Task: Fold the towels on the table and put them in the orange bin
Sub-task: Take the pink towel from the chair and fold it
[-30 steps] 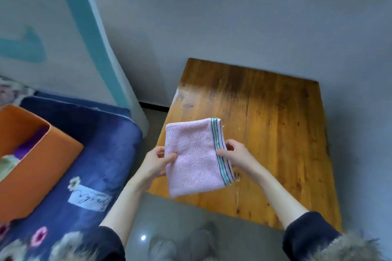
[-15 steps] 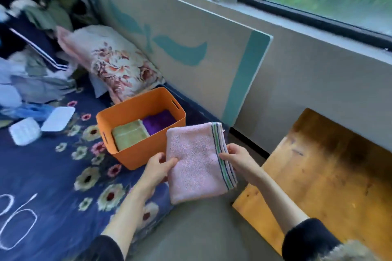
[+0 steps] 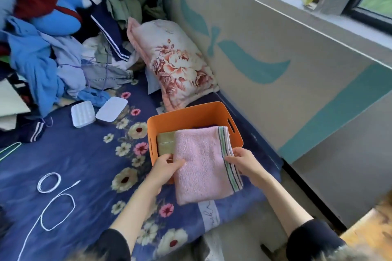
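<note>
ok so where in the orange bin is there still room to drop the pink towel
The orange bin holds a green towel at its left. The pink towel hides the right side, where a purple edge peeks out. The far strip by the back wall looks bare. Cannot tell more.

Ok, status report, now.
Both hands, left and right, grip folded pink towel above orange bin. Green towel already inside. Nothing blocking.

Bare forearms, dark sleeves (image 3: pixel 311 237) pushed up, pale furry trim (image 3: pixel 352 253)
</note>
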`<state>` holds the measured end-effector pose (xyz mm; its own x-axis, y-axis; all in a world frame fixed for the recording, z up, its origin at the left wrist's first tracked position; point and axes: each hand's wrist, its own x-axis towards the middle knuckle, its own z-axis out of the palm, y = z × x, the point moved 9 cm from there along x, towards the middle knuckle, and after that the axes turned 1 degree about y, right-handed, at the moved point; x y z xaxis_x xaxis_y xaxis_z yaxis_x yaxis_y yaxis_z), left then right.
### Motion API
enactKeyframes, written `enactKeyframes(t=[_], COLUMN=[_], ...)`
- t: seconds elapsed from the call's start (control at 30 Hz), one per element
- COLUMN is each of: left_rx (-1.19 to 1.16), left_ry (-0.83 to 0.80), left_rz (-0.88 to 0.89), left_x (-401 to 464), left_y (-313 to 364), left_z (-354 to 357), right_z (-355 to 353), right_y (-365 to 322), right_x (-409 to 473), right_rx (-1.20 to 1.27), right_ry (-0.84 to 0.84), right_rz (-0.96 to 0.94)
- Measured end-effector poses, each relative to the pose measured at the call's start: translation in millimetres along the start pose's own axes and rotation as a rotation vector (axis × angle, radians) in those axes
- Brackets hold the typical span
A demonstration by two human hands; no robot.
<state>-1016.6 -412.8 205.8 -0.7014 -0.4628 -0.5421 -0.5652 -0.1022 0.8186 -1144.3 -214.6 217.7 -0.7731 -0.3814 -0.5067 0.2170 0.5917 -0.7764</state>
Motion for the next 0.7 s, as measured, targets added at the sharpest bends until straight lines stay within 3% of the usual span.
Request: enactKeyframes(t=[0.3, 0.7], left_rx=[-0.014, 0.083], left_ry=[0.071, 0.148], left_rz=[-0.085, -0.262], left_x=[125.3, 250.8], left_y=[42.2, -44.6], left_z=[20.8, 41.0], right_z=[-25.5, 26.5], right_y=[-30.9, 22.9], right_x=[144.8, 272.6], right_rx=[-0.115, -0.473], right_ry=[-0.03, 0.015], right_rz=[0.048, 0.154])
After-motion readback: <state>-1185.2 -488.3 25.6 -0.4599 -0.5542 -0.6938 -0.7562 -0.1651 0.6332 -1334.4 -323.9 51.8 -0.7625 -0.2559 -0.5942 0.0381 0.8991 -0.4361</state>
